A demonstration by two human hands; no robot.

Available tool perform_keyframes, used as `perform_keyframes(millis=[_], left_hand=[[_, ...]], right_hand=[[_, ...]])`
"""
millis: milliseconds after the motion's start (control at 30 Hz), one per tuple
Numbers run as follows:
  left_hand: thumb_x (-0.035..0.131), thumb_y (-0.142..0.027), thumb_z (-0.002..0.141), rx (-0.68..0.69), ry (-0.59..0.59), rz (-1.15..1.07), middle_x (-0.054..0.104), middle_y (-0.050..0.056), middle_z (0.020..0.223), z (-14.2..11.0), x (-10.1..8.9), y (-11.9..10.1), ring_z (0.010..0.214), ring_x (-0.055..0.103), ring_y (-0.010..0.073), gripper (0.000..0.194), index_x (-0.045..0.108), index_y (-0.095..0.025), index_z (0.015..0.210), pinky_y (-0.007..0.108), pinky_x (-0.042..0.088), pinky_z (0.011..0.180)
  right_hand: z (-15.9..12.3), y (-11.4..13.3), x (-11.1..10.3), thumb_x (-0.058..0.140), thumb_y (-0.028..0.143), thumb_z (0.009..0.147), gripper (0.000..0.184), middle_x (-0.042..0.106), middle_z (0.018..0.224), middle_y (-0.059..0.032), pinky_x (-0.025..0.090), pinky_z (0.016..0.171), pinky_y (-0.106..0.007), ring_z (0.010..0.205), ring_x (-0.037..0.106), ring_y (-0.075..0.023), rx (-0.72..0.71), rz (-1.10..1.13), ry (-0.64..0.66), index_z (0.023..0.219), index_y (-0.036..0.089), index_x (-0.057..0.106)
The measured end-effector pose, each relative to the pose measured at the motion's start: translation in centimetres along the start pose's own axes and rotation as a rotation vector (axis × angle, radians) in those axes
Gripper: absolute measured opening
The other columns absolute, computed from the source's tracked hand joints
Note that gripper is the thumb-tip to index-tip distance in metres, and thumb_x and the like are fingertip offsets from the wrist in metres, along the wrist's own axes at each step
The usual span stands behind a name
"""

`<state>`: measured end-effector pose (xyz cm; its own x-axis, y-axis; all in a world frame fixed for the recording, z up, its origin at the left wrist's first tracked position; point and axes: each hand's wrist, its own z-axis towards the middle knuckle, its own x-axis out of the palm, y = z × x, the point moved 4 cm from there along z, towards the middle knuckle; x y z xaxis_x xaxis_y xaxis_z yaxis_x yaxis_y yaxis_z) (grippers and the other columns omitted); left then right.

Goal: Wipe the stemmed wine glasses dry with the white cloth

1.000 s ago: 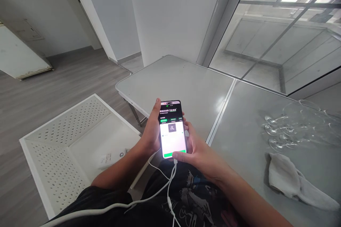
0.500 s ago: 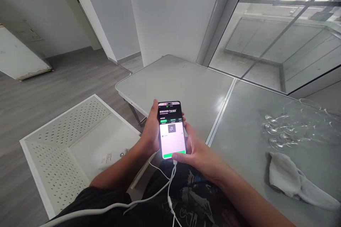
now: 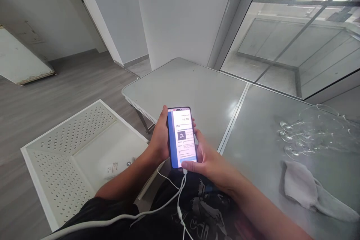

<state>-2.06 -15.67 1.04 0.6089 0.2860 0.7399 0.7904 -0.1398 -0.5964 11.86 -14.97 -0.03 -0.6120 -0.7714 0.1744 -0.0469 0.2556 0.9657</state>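
Both of my hands hold a lit smartphone upright above my lap, in front of the table's near edge. My left hand is closed around its left side, thumb along the upper edge. On the other side, my right hand grips the lower right, its thumb lying over the bottom of the screen. A blue band runs down the left of the display, beside a white page with text and a dark square icon. A white cable is plugged into the phone's lower end and hangs over my dark clothing.
A grey folding table stands ahead, its seam running to the right. Several clear stemmed glasses lie at the right near a pale grey cloth. On the left is a white perforated basket. A glass window borders the table.
The phone's screen has switched from a black and white page with a green bar to a white page with a blue band. My hands have hardly moved.
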Motion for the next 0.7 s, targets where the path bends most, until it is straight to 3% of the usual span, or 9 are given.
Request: perform_keyframes(millis=[133, 467, 700], left_hand=[[0.045, -0.075, 0.092, -0.013, 0.016, -0.026, 0.078, 0.017, 0.092, 0.11, -0.14, 0.13, 0.086, 0.075, 0.0299, 0.073, 0.074, -0.011, 0.113, 0.041, 0.058, 0.078], [0.043, -0.077, 0.091, -0.033, 0.043, -0.030, 0.078, 0.017, 0.094, 0.05, -0.14, 0.14, 0.087, 0.074, 0.0308, 0.077, 0.072, -0.012, 0.119, 0.042, 0.058, 0.079], [0.046, -0.074, 0.092, -0.018, 0.070, -0.050, 0.078, 0.017, 0.098, 0.15, -0.31, 0.14, 0.091, 0.075, 0.0315, 0.073, 0.070, -0.013, 0.123, 0.043, 0.058, 0.081]], right_hand=[[-0.13, 0.24, 0.28, 0.085, 0.021, 0.076, 0.096, 0.068, 0.129, -0.0108, 0.056, 0.097, -0.057, 0.113, 0.068, -0.0361, 0.065, 0.113, 0.029, 0.153, 0.034, 0.029], [-0.09, 0.44, 0.37, 0.084, 0.019, 0.074, 0.097, 0.066, 0.136, -0.0117, 0.051, 0.106, -0.061, 0.121, 0.066, -0.0387, 0.067, 0.159, 0.048, 0.153, 0.032, 0.029], [-0.09, 0.32, 0.48, 0.077, 0.038, 0.086, 0.085, 0.069, 0.130, -0.0124, 0.059, 0.092, -0.057, 0.119, 0.067, -0.0385, 0.139, 0.347, 0.014, 0.155, 0.031, 0.028]])
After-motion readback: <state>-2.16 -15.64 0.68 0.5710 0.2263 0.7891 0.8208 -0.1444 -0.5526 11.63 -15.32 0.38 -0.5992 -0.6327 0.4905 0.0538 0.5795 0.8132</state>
